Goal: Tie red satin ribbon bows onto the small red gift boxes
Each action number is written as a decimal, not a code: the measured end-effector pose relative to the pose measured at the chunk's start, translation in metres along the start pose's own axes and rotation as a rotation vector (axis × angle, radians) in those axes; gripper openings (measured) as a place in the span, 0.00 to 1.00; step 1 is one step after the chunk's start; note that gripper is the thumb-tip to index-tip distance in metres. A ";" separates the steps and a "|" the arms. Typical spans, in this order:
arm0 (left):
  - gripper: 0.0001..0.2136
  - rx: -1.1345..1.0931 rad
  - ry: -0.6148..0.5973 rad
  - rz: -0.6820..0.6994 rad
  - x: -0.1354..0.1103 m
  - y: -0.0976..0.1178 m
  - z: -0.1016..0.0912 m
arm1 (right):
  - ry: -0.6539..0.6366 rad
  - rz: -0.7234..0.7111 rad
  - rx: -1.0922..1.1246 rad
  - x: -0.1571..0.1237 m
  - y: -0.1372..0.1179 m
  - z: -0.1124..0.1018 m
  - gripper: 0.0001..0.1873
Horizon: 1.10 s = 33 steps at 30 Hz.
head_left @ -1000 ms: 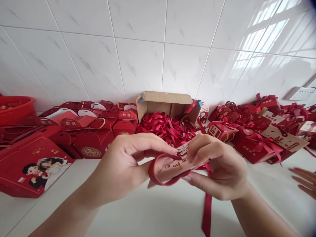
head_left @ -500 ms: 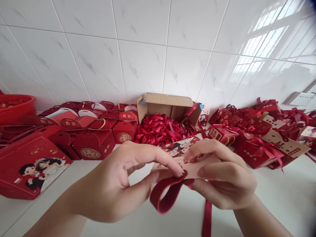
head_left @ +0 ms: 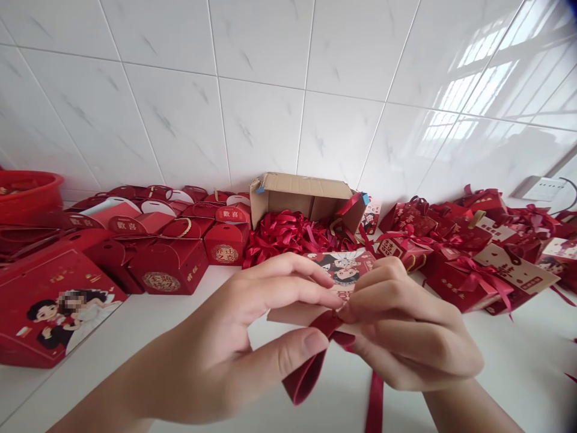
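Observation:
A small gift box (head_left: 293, 312) with a cartoon couple and a cream-coloured panel is between my hands, tilted above the white table. A dark red ribbon (head_left: 304, 379) forms a hanging loop at its near side, with a tail dangling below. My left hand (head_left: 252, 325) has its fingertips on the top of the box and its thumb against the loop, so the ribbon lies between them. At the right end, my right hand (head_left: 410, 331) pinches the ribbon against the box with bent fingers. Its fingers hide part of the box and where the ribbon crosses.
A cardboard box (head_left: 306, 183) full of loose red ribbons (head_left: 297, 234) stands against the tiled wall. Several red gift boxes (head_left: 169, 264) line the left, beside a red basin (head_left: 31, 195). Ribbon-tied boxes (head_left: 469, 282) are heaped on the right, near a power socket (head_left: 541, 188).
My left thumb has come round to the near side of the loop, and the left index fingertip has lifted off it. My right fingers have drawn together into a pinch. The loop hangs narrower.

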<state>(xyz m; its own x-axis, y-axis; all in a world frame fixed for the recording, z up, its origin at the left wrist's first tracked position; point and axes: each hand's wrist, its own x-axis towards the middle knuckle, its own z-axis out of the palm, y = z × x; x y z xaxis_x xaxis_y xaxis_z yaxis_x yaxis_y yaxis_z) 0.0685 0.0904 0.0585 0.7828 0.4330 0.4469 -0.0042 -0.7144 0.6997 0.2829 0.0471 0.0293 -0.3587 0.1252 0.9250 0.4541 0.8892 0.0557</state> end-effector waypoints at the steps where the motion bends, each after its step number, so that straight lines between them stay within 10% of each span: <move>1: 0.14 -0.021 0.004 -0.008 0.000 0.000 0.000 | 0.007 -0.001 -0.005 0.000 0.000 0.000 0.09; 33: 0.16 -0.107 0.225 -0.160 0.007 -0.021 0.010 | 0.229 0.248 -0.136 -0.005 0.005 0.029 0.11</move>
<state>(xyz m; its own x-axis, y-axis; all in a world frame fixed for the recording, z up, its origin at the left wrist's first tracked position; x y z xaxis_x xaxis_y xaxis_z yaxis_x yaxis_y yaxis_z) 0.0800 0.1030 0.0416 0.6216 0.6546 0.4302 0.0332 -0.5707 0.8205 0.2630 0.0634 0.0139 -0.0395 0.2142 0.9760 0.6147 0.7753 -0.1453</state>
